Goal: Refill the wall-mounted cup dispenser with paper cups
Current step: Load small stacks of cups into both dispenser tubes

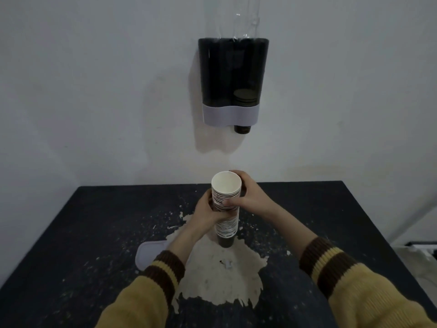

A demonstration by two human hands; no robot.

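Pale wall behind, dark speckled table in front, with a big worn beige patch in the middle. The cup dispenser is on the wall well above the hands: dark see-through body, grey band at the bottom, and one dark cup poking out under its right side. Clear plastic sticks up from the top.

Both forearms reach forward over the table, in mustard sleeves with brown-striped cuffs. The stack of paper cups stands about upright between the two hands, open mouth tipped toward the camera. The left hand wraps the stack from the left at mid height, fingers curled behind it. The right hand grasps it from the right, slightly higher, with its thumb laid across the striped front and its fingertips round the far side near the rim. The lower part of the stack hangs below both grips and ends in a dark cup over the patch; cannot tell if it touches the table.

A flat grey piece lies on the table just left of the left wrist.
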